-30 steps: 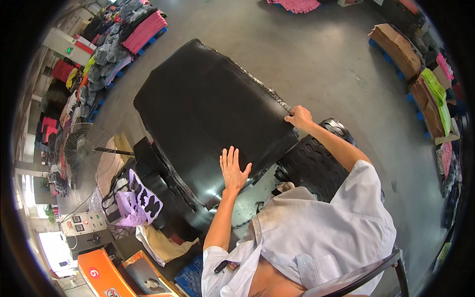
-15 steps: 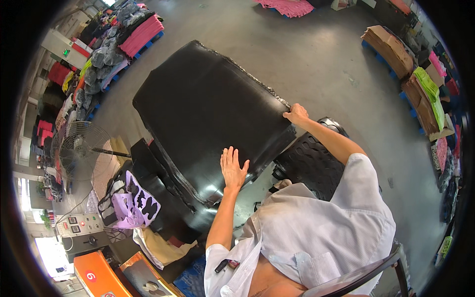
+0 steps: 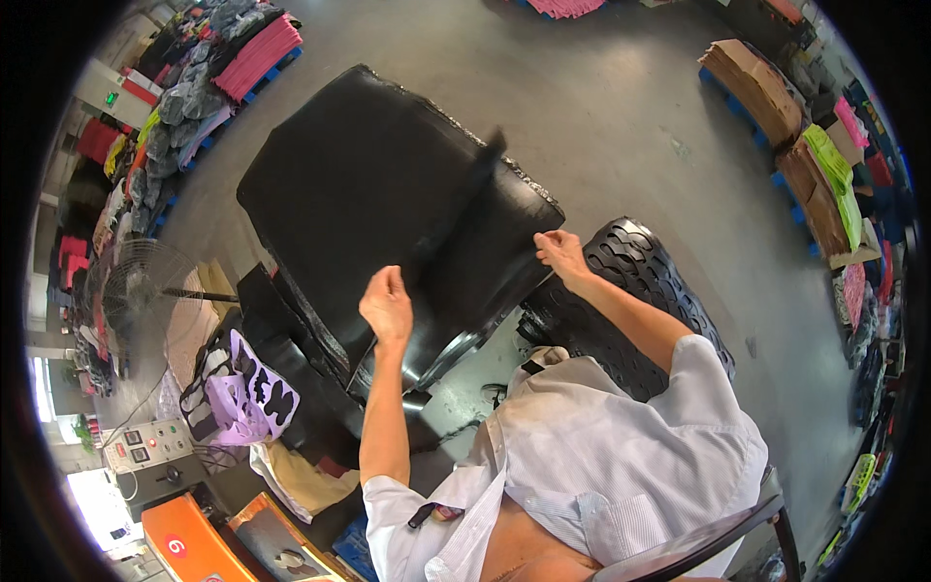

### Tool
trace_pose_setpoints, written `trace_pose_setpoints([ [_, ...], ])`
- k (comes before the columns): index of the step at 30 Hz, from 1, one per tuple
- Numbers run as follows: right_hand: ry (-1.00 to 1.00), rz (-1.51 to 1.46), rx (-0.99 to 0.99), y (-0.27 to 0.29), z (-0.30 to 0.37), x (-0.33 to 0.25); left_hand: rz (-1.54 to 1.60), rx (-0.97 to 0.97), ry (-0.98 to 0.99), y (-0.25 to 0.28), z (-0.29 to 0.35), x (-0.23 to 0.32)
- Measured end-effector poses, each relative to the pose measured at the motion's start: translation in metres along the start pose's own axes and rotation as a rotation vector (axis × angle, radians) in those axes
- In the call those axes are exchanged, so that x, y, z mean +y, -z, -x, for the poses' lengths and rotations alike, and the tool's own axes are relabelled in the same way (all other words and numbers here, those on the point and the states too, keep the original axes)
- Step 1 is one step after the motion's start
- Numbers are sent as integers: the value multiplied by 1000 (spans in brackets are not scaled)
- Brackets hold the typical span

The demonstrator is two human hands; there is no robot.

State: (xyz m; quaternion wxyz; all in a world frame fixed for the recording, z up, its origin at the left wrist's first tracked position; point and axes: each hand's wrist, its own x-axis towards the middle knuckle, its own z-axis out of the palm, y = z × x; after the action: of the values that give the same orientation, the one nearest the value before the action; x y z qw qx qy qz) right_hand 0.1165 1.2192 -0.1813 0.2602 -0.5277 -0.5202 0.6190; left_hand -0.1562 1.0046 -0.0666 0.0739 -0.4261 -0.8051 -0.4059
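Observation:
A stack of large black sheets (image 3: pixel 330 165) lies in front of me, with a rough, speckled edge along its far right side. Above its near part, my left hand (image 3: pixel 388 308) is closed, fingertips pinched together, apparently on the raised part of the top sheet. My right hand (image 3: pixel 564 257) is closed at the sheet's right corner, with thumb and fingers together. Between the hands the top sheet bends up, and a dark, blurred flap (image 3: pixel 490 153) stands above the stack. The exact grip points are partly hidden by my fingers.
Right of the stack is a black piece with a wavy raised pattern (image 3: pixel 640 281). At left stand a wire fan (image 3: pixel 145 291), purple-and-black cut pieces (image 3: pixel 247 393), a control box (image 3: pixel 150 446) and an orange machine part (image 3: pixel 194 538). Loaded pallets (image 3: pixel 756 87) line the sides.
My left hand has risen from lying flat on the stack and closed, moving left. The right hand has shifted slightly left and down from the corner. A flap of black sheet has come up.

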Motion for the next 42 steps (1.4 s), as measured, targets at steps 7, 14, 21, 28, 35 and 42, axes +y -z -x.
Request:
trace_pose_setpoints([
  [7,-49,-86,19,-53,11,5,-25,-67,198,0,5,-17],
  [14,-165,-185,102,-46,19,17,44,-28,254,-15,32,-22],
  [21,-124,-475,59,-49,37,-20,77,-106,295,-15,44,-12],
  [28,10,495,-196,-47,10,-37,32,-167,29,-20,57,3],
  [35,267,346,-264,-92,21,-49,24,-284,-120,-20,64,40],
  [42,744,548,-345,-145,30,-121,96,-271,396,-42,-4,37],
])
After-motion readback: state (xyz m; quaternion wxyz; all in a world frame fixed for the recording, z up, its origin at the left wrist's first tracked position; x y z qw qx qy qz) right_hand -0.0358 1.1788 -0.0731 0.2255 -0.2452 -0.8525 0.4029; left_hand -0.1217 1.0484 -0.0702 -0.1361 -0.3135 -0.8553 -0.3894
